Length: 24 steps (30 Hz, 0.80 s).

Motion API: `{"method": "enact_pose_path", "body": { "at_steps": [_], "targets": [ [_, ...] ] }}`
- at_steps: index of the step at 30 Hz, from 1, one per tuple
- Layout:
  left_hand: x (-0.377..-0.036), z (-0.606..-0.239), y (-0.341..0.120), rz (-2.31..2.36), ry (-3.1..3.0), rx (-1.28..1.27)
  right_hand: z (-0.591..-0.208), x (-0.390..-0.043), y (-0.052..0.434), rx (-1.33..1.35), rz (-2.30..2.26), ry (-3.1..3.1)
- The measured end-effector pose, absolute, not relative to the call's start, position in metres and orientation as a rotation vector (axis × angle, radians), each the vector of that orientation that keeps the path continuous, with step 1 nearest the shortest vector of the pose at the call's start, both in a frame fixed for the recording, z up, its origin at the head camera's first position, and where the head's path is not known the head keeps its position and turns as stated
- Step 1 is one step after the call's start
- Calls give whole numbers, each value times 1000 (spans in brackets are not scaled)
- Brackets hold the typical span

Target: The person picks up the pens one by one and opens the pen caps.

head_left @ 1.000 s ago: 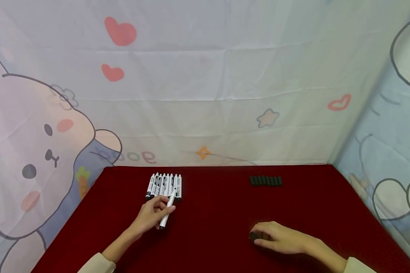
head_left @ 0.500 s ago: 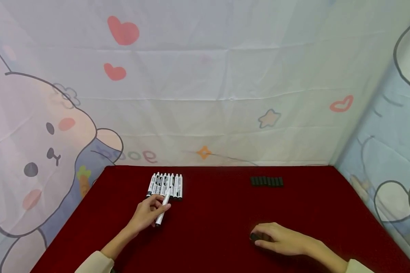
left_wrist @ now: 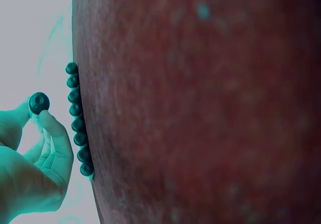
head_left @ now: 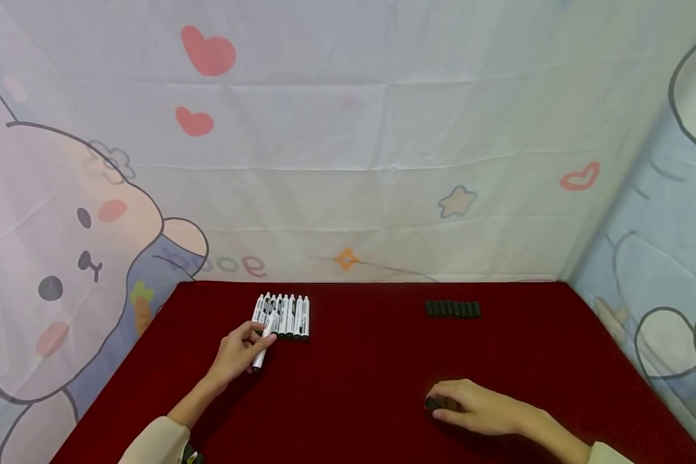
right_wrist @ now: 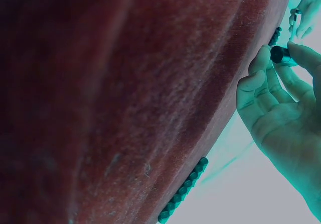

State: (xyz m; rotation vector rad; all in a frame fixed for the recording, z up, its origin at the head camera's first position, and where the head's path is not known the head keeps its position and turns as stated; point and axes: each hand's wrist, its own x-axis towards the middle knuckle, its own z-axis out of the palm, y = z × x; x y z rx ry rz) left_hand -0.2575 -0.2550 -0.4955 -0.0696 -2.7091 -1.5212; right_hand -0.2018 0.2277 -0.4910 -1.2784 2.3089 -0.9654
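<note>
Seen from the head camera, we hold an uncapped white marker (head_left: 262,347) in our left hand (head_left: 236,356), fingers (head_left: 254,330) curled round its barrel, its far end touching the near left end of the row of white markers (head_left: 283,316) that lies side by side at about eleven o'clock on the red desk (head_left: 359,361). Our right hand (head_left: 475,406) rests on the cloth at about four o'clock, fingers pinching a small black cap (head_left: 432,403); the right wrist view shows thumb and forefinger closed on the cap (right_wrist: 281,56). Well apart from both hands, at about one o'clock, sits a tight row of black caps (head_left: 452,308), none of them on a marker. The left wrist view shows the dark round ends of the marker row (left_wrist: 77,118) lined up along the desk edge, with the held marker (left_wrist: 39,103) just beside them. As we judge it, the work looks far along: most markers appear stripped of caps and sorted into their row, the caps into theirs. What seems left is laying this marker against the row and carrying the pinched cap to the cap row. We cannot tell whether any further markers wait out of view.
</note>
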Motion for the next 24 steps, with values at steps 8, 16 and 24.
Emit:
{"method": "enact_pose_path", "body": {
  "at_steps": [8, 16, 24],
  "targets": [
    [-270, -495, -268, -1434, -2710, -26, -491, -202, 228, -1290, -966, 2310],
    [-290, -489, -282, -1358, -2710, -43, -493, -203, 229, -1288, -959, 2314],
    [-314, -493, -300, -1238, -2752, 17, -495, -203, 233, -1256, -945, 2309]
  ]
}}
